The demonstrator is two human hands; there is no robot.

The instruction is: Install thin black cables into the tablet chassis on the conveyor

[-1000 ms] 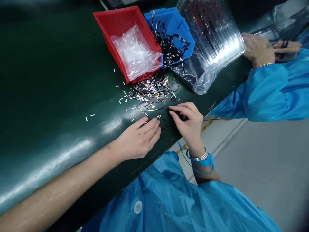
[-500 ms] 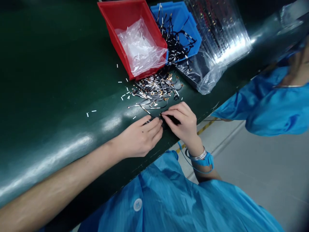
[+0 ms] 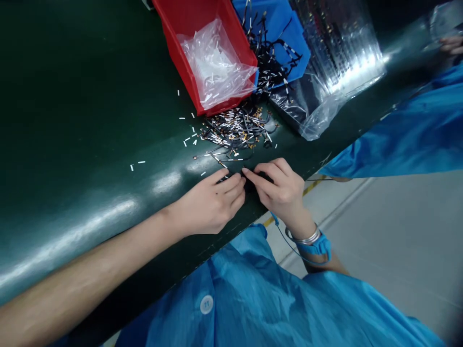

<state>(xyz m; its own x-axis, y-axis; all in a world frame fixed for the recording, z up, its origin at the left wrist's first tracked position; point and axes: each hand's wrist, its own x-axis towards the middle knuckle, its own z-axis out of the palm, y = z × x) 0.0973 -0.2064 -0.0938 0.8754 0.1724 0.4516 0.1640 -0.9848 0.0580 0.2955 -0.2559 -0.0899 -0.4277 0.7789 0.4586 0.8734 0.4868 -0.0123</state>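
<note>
My left hand [image 3: 211, 205] and my right hand [image 3: 278, 188] meet at the front edge of the green bench, fingertips almost touching. Both pinch a thin black flat cable [image 3: 249, 176], which is mostly hidden by my fingers. Just beyond my fingertips lies a loose heap of flat cables [image 3: 235, 130] with white tips and gold contacts. Small white strips [image 3: 188, 140] are scattered to the left of the heap. An antistatic wrist strap [image 3: 318, 246] and a metal bracelet circle my right wrist.
A red bin [image 3: 183, 65] holds a clear plastic bag. A blue bin [image 3: 282, 19] holds black cables. To its right lies a clear bag of stacked trays [image 3: 336, 58]. A co-worker's blue sleeve [image 3: 408, 140] is at right, above the grey floor [image 3: 398, 231].
My hands have moved together until their fingertips nearly meet on the cable. The co-worker's hand has withdrawn to the upper right corner. The view has shifted slightly, moving the bins up and right.
</note>
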